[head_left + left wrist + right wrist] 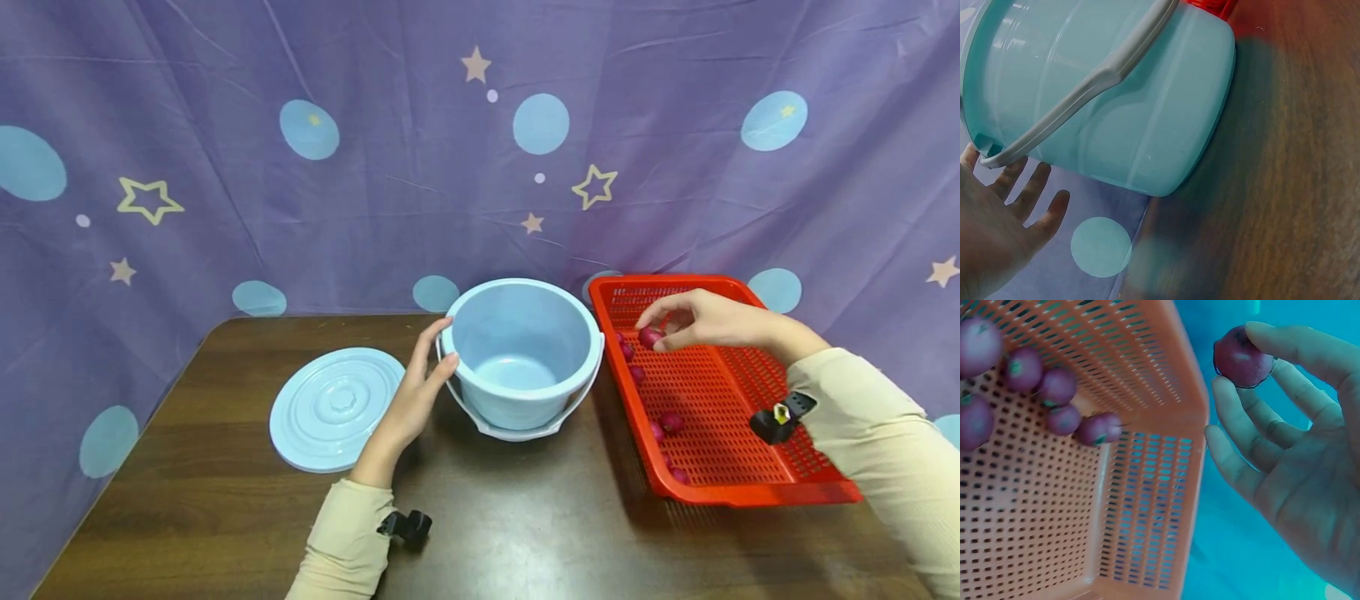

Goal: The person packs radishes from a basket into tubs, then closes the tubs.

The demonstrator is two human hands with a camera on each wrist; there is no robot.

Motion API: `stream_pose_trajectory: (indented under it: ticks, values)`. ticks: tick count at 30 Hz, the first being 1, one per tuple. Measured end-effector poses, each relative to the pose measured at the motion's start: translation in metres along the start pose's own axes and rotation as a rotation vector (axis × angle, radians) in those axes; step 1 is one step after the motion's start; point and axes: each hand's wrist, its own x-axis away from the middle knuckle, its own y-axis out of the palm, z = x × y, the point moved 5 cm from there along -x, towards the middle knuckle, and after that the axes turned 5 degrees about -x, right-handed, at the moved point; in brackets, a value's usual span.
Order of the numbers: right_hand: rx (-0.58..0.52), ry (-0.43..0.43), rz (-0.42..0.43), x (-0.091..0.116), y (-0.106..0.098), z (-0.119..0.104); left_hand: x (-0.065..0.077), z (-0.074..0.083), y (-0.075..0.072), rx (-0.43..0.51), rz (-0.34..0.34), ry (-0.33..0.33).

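Note:
My right hand (690, 321) pinches a radish (650, 337) between thumb and fingertips, over the far left part of the red basket (757, 495). In the right wrist view this radish (1242, 357) appears beside the basket's wall, round and dark red. More radishes (672, 422) lie along the basket's left side. My left hand (411, 400) rests with extended fingers against the left rim of a light blue bucket (517, 406). From the left wrist, the fingers (1034, 190) show spread near the bucket's handle joint. Inside, the bucket's visible bottom is bare.
A round light blue lid (337, 408) lies flat on the brown wooden table (525, 517), left of the bucket. The bucket's handle (517, 434) hangs down at its front. A purple curtain (420, 167) with stars and dots hangs behind the table.

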Motion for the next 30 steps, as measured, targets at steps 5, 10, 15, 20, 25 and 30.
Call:
stream_pose_trajectory:
  ticks: [5,10,15,20,25,30]
  values:
    - [0.003,-0.031,0.044,-0.009,-0.003,-0.015,-0.001,0.001,0.000,-0.004,-0.008,-0.004]
    - [0.016,-0.060,0.072,-0.019,-0.003,-0.029,-0.001,0.000,0.000,0.001,-0.009,-0.008]
    - [-0.016,-0.084,0.089,-0.028,0.001,-0.047,-0.001,0.000,0.000,0.004,-0.007,-0.010]
    - [-0.045,-0.128,0.094,-0.036,0.007,-0.063,-0.001,0.001,0.001,-0.002,-0.017,-0.016]
    - [-0.041,-0.165,0.064,-0.048,0.019,-0.072,0.000,0.001,-0.001,-0.008,-0.011,-0.022]
    - [-0.059,-0.181,0.004,-0.055,0.034,-0.077,0.000,0.001,-0.001,-0.006,-0.017,-0.023]
